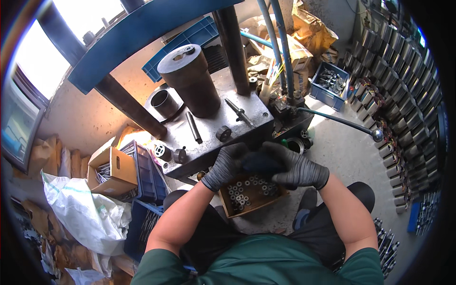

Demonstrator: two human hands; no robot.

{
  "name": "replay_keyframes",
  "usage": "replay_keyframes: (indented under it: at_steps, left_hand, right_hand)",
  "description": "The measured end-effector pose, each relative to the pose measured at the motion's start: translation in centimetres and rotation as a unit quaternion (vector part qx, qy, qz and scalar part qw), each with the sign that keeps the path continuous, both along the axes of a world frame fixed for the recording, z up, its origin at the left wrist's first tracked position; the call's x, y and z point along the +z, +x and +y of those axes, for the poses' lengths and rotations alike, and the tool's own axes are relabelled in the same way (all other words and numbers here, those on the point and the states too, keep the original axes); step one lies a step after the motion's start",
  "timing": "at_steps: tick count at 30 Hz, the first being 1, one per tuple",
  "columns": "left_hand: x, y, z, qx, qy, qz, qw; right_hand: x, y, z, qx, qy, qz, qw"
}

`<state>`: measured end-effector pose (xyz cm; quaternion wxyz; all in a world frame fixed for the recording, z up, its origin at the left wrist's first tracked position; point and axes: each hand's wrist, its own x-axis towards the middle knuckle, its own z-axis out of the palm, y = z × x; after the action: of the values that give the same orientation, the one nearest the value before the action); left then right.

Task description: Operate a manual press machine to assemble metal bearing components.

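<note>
Both my hands wear grey work gloves and meet in front of the press bed's near edge. Between them is a dark, smooth object (264, 163), too shadowed to tell its kind. My left hand (225, 167) grips its left side with closed fingers. My right hand (300, 167) curls round it from the right. Just below the hands, a shallow box (231, 212) holds many small metal ring-shaped parts (239, 195). On the metal press bed (213, 130) lie a short rod (194, 127), a stepped shaft (239, 112) and a small dark cylinder (223, 133).
A tall steel cylinder (192, 85) stands under the blue press beam (142, 35). The lever with a ball end (377, 135) juts out at right. Stacked motor cores (394, 85) line the right wall. A parts crate (328, 85), cardboard box (121, 168) and white sack (85, 211) stand around.
</note>
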<state>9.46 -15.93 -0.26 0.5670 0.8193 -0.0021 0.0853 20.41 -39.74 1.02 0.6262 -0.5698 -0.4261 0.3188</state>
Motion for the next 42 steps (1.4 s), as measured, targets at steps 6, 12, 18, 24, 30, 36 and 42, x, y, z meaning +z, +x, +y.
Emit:
replay_keyframes:
  at_steps: [6, 12, 18, 24, 30, 36, 42]
  left_hand:
    - [-1.4, 0.4, -0.2, 0.004, 0.093, 0.055, 0.994]
    - [-0.4, 1.2, 3.6, 0.315, 0.24, -0.139, 0.908]
    - [-1.3, 2.9, 4.9, 0.317, 0.359, 0.002, 0.878]
    - [-1.4, 2.1, 4.7, 0.289, 0.338, 0.029, 0.895]
    - [1.2, -0.7, -3.0, 0.105, 0.328, -0.158, 0.926]
    - [-0.1, -0.4, -5.6, 0.074, 0.185, 0.026, 0.98]
    - [-5.8, -0.4, -6.9, 0.099, 0.263, -0.087, 0.956]
  right_hand:
    - [-1.5, 0.6, -1.2, -0.04, -0.109, -0.156, 0.981]
    - [-1.2, 3.4, -3.4, -0.255, -0.036, 0.261, 0.93]
    - [-2.1, 4.0, -4.0, -0.241, 0.116, 0.391, 0.881]
    - [-3.8, 4.3, -5.0, -0.327, 0.149, 0.405, 0.841]
    - [-0.7, 0.7, -4.3, -0.333, 0.138, 0.285, 0.888]
    - [0.7, -3.7, -2.1, -0.195, 0.032, -0.009, 0.98]
    - [-2.0, -5.0, 1.2, -0.227, -0.058, 0.067, 0.97]
